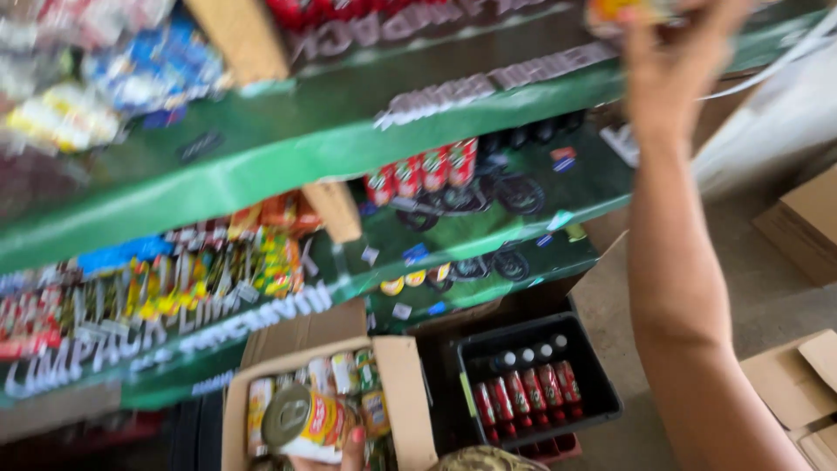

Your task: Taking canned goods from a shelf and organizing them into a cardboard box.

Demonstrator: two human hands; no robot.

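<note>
The right hand (671, 65) reaches up to the top shelf (349, 131), seemingly gripping a blurred packet (623, 10). The left hand (344, 449) grips a can (305, 423) above an open cardboard box (405, 392) of cans.

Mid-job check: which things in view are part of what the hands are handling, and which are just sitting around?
In hand:
- can with a yellow-red label, held by the left hand
- open cardboard box of similar cans
- small blurred pack held by the right hand at the upper green shelf

Lying about:
- black crate of red bottles
- flat cartons on the floor
</note>
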